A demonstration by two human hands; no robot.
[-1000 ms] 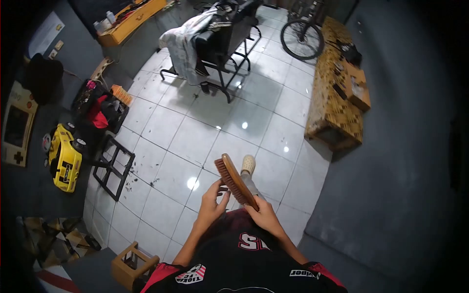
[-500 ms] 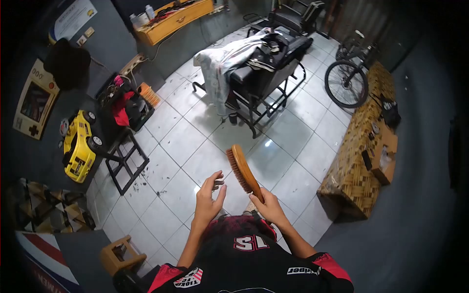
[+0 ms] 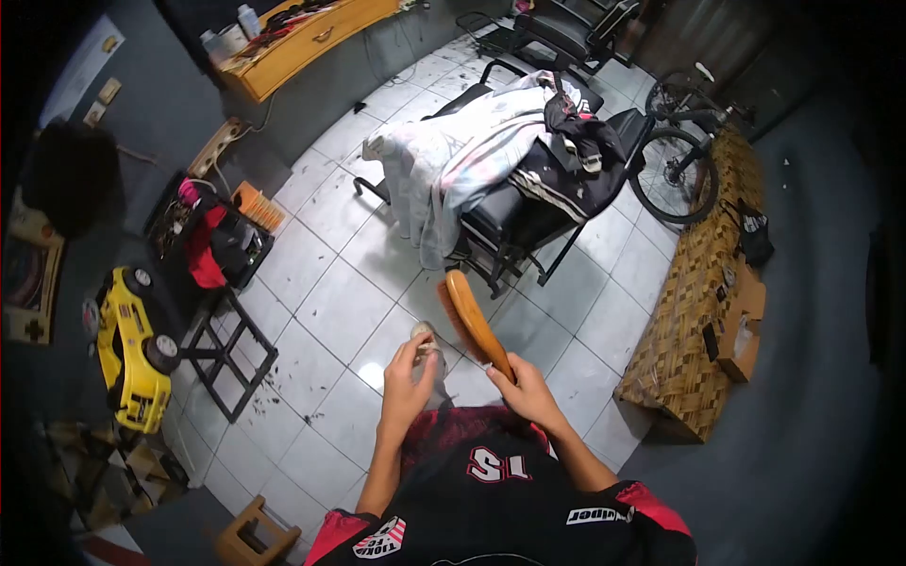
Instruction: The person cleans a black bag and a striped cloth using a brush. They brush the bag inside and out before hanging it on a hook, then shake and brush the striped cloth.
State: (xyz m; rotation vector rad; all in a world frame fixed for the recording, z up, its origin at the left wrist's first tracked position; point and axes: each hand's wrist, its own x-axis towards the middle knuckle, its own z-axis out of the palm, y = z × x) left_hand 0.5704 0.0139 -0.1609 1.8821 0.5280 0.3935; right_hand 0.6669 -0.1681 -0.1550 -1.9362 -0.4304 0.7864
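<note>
My right hand [image 3: 528, 389] is closed round the handle of a wooden brush [image 3: 475, 321], whose bristles face left and whose head points up and away from me. To its left, my left hand [image 3: 409, 382] is raised with fingers slightly curled and apart, holding nothing, close to the brush but not touching it. Beyond the brush stands a black barber chair [image 3: 510, 212], with a pale cloth [image 3: 415, 179] and a dark garment [image 3: 566, 179] draped over it.
A yellow toy car [image 3: 132, 349], a black metal frame [image 3: 231, 354] and a wooden stool [image 3: 255, 538] are at the left. A woven-covered bench [image 3: 675, 377] with a cardboard box [image 3: 744, 330] stands right, near a bicycle [image 3: 675, 174]. An orange drawer shelf [image 3: 321, 42] is on the back wall.
The view has moved forward, so the chair appears nearer and larger. A foot now shows beyond my left hand. My right hand still holds the brush.
</note>
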